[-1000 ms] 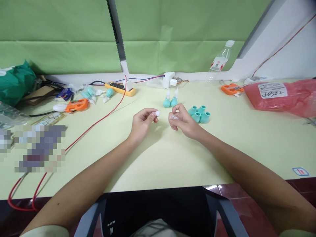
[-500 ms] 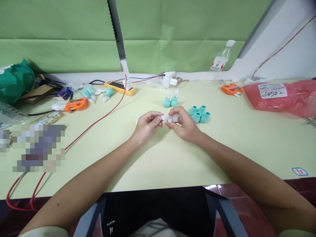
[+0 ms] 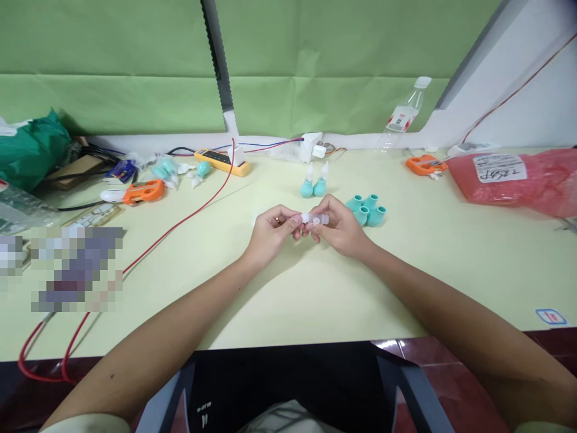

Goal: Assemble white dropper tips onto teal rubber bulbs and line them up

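Note:
My left hand (image 3: 271, 234) pinches a small white plastic piece (image 3: 305, 217) between thumb and fingertips. A short translucent plastic tube fitting (image 3: 321, 220) is held by my right hand (image 3: 346, 230), its fingers closed around it. The two pieces meet end to end, lying level just above the table; how deeply they fit together I cannot tell. Beyond my hands stand two teal rubber bulbs (image 3: 307, 189) with clear nozzles pointing up. Several teal bulbs (image 3: 375, 216) without nozzles, open necks upward, are grouped just right of my right hand.
A red cable (image 3: 178, 221) crosses the table on the left. Orange-handled tools (image 3: 144, 191), a yellow multimeter-like device (image 3: 220, 162) and bagged parts lie behind it. At the right are a red plastic bag (image 3: 487, 186), another orange tool (image 3: 424, 165) and a clear bottle (image 3: 402, 117).
My left hand has brought the white piece rightward against the translucent tube fitting, closing the small gap between them. The view has shifted slightly.

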Motion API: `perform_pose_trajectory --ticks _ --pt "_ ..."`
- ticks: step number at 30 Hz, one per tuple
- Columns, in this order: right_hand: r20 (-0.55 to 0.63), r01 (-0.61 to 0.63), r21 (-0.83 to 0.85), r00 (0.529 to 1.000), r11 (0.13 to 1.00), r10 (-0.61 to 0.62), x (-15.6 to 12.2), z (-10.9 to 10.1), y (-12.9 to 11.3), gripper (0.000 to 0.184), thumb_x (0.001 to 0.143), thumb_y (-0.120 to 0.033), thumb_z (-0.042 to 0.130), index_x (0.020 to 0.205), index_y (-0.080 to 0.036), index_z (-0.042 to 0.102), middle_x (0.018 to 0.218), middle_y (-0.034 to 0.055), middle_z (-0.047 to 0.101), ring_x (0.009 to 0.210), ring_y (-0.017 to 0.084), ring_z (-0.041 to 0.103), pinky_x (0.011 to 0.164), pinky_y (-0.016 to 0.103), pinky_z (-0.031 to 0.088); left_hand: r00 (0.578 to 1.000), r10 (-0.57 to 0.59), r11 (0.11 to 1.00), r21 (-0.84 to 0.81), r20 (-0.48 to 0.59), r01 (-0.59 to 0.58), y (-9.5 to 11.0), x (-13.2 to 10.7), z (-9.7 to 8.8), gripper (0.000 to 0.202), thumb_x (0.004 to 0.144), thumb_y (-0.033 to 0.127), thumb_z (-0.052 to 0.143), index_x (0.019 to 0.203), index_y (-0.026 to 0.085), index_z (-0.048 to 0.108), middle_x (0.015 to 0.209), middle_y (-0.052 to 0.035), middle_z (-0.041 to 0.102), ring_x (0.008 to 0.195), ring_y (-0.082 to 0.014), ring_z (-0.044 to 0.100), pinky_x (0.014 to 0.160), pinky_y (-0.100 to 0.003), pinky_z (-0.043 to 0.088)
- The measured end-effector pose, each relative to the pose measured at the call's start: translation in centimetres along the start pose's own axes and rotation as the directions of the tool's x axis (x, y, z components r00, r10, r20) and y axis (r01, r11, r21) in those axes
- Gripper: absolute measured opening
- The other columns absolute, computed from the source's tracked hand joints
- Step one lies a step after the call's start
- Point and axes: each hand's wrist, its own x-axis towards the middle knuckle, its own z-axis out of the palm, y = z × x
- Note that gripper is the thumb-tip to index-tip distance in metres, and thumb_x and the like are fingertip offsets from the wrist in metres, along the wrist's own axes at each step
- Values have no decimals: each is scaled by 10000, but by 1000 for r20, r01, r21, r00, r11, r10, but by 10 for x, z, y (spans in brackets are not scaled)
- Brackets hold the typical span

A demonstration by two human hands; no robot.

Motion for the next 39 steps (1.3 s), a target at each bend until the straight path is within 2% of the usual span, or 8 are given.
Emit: perform_pose_trajectory --ticks 5,12,22,29,39 --pt "-1 3 11 1000 1000 -3 1 -3 2 435 825 -524 796 912 -243 475 817 30 679 723 191 656 572 316 493 998 48 996 74 39 -51 3 -2 -1 341 819 469 804 854 153 679 771 -42 721 664 -125 630 657 -276 505" --pt "-1 -7 -18 1000 1000 7 0 -6 3 422 796 -519 826 902 -216 552 777 6 647 642 135 599 562 287 473 986 153 956 245 63 -164 1 -7 -3 272 894 445 726 927 175 716 813 -38 712 714 -139 638 696 -284 517" --pt "32 -110 60 994 992 108 -1 1 -1 484 798 -601 791 881 -222 502 578 -48 604 466 117 535 435 251 397 936 338 804 488 95 -340 -1 -12 -2 198 976 385 612 936 207 689 865 -42 695 727 -149 665 717 -294 506" --pt "63 -164 43 985 985 161 -2 5 -6 519 829 -682 708 845 -242 433 466 -80 554 366 104 438 385 230 314 936 340 787 519 89 -335 -5 -13 0 219 981 408 598 903 212 653 812 -30 677 704 -143 645 706 -282 487" --pt "46 -201 88 979 976 197 1 4 -1 483 878 -682 651 827 -234 478 450 -76 534 357 110 440 372 225 304 972 233 876 427 30 -224 -8 -14 5 220 951 416 643 917 201 616 789 -18 649 697 -139 612 680 -274 464"
